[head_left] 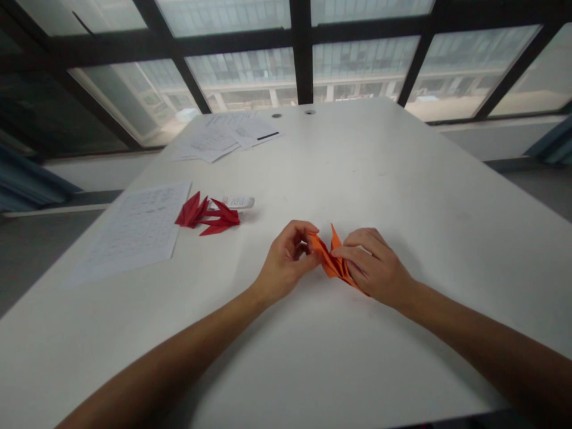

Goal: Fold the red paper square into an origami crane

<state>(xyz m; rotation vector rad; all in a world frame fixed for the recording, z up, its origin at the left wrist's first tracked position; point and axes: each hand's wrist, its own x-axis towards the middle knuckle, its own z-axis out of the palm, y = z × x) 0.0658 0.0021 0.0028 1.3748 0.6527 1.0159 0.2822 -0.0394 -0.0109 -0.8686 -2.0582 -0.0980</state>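
An orange folded-paper piece (329,263) with several pointed flaps is held between my two hands, just over the white table (286,351). My left hand (290,256) pinches its left end between thumb and fingers. On the other side, my right hand (375,262) grips the right part, its fingertips at the middle folds; this hand covers some of the paper. One orange point sticks up between the hands. To the left lie two red folded-paper pieces, a fan-like one (192,211) and one with long points (223,217).
A small white printed object (239,202) lies behind the red pieces. At the left is a printed sheet (138,223); more papers (214,136) overlap at the far left. Two round holes pierce the table's far end, near dark-framed windows (304,53).
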